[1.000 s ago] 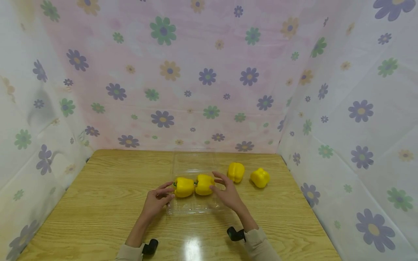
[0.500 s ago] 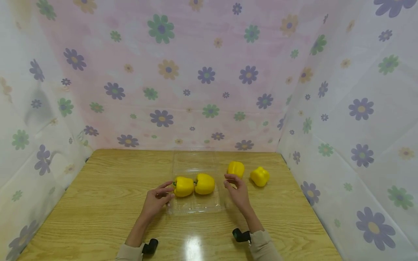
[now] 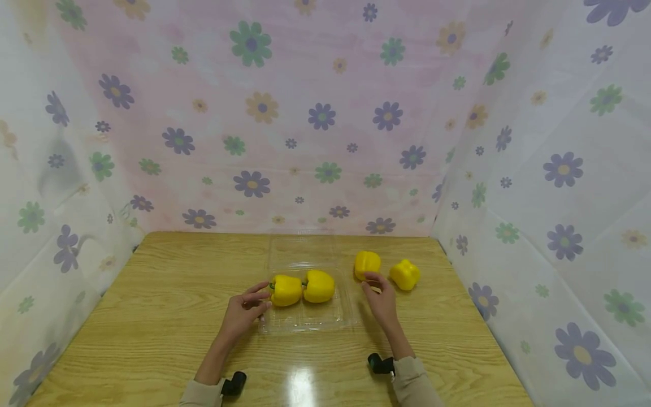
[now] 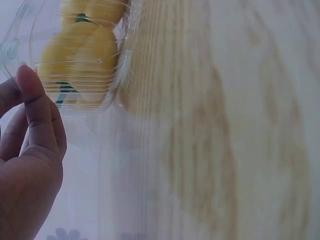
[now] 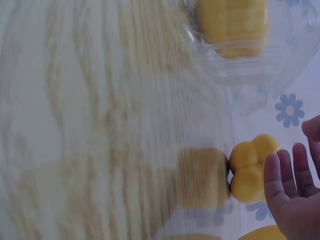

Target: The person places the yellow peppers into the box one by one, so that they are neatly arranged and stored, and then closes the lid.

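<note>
Two yellow bell peppers, a left one (image 3: 286, 291) and a right one (image 3: 319, 287), lie side by side in an open clear plastic clamshell container (image 3: 325, 325). At its left edge, my left hand (image 3: 242, 316) pinches the rim; the left wrist view shows the fingertips (image 4: 30, 82) right there. My right hand (image 3: 381, 302) holds nothing, its fingers loosely bent and spread. It is just in front of a third yellow pepper (image 3: 366, 263) on the table, overlapping its lower edge in the head view. In the right wrist view, this pepper (image 5: 247, 170) shows beside the fingers.
Another yellow pepper (image 3: 405, 275) rests farther right on the wooden table (image 3: 178, 294). The container's raised lid (image 3: 302, 249) extends toward the back. Flower-patterned cloth (image 3: 290, 113) encloses the table at the back and both sides.
My right hand has let go of the right pepper in the container and moved right, toward the third pepper. The left hand stays at the container's edge.
</note>
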A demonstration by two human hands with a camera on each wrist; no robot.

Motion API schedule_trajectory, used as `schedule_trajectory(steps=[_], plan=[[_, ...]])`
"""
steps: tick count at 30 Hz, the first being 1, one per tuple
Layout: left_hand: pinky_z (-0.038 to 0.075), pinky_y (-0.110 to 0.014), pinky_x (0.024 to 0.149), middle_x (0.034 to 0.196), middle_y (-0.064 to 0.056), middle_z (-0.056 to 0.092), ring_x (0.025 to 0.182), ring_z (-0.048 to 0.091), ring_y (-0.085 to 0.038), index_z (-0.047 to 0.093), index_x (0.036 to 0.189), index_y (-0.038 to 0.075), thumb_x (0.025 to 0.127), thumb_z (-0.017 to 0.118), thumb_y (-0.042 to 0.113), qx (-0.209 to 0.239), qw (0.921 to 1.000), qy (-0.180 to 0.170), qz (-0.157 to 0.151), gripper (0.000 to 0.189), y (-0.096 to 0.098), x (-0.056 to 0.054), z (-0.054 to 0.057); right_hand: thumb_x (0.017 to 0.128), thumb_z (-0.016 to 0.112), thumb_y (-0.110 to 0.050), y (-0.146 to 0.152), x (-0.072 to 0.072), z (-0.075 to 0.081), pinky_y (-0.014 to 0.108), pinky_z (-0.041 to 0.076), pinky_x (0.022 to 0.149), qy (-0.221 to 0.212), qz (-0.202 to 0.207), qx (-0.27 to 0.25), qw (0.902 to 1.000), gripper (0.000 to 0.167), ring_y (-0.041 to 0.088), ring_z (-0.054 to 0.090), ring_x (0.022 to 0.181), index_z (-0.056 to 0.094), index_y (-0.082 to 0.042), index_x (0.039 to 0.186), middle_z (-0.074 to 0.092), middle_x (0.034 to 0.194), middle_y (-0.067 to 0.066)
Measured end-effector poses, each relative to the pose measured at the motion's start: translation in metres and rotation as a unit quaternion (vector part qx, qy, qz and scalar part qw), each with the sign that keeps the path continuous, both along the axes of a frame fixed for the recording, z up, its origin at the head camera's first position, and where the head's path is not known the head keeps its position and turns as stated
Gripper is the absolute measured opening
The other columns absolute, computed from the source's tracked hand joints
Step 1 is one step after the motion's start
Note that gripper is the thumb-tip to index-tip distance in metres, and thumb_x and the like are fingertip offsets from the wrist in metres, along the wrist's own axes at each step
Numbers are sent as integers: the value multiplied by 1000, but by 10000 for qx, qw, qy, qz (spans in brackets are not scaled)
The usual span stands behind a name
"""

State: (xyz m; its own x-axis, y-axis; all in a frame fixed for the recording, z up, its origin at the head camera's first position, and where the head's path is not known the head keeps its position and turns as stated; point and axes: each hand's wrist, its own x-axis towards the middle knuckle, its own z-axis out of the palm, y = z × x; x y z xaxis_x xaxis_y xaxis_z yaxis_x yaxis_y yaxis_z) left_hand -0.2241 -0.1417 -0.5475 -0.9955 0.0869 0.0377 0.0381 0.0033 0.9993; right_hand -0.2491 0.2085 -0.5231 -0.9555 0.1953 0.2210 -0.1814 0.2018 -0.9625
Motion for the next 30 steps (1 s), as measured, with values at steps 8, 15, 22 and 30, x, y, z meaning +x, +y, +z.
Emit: schedule_trajectory(steps=[8, 15, 22, 30], plan=[[53, -20, 60, 149, -15, 53, 81, 60, -12, 71, 115, -11, 91, 74, 1, 19, 10000, -47, -1, 27, 0, 0, 1, 95, 63, 6, 7, -10, -8, 13, 49, 76, -34, -274, 204, 9994, 32, 40, 56, 109, 59, 14, 126, 56, 128, 32], [53, -20, 60, 149, -15, 53, 82, 61, -12, 72, 115, -11, 92, 74, 1, 7, 10000, 32, -21, 26, 0, -1, 0, 92, 68, 4, 8, -22, -15, 21, 49, 84, -59, -642, 452, 9969, 46, 41, 49, 118, 53, 8, 136, 49, 136, 27], [53, -20, 60, 149, -17, 53, 81, 62, -11, 71, 115, -11, 92, 73, 0, 17, 10000, 82, -23, 26, -1, -1, 0, 94, 68, 0, 6, -26, -15, 52, 48, 98, -365, -596, 775, 9945, 61, 45, 43, 126, 41, 8, 148, 39, 147, 30], [53, -19, 60, 149, -17, 53, 81, 60, -12, 71, 115, -12, 92, 73, 0, 70, 10000, 15, -22, 27, -1, 0, 0, 96, 67, -2, 10, -34, -18, 59, 44, 107, -586, -258, 966, 9933, 72, 52, 40, 135, 28, 11, 154, 27, 157, 33]])
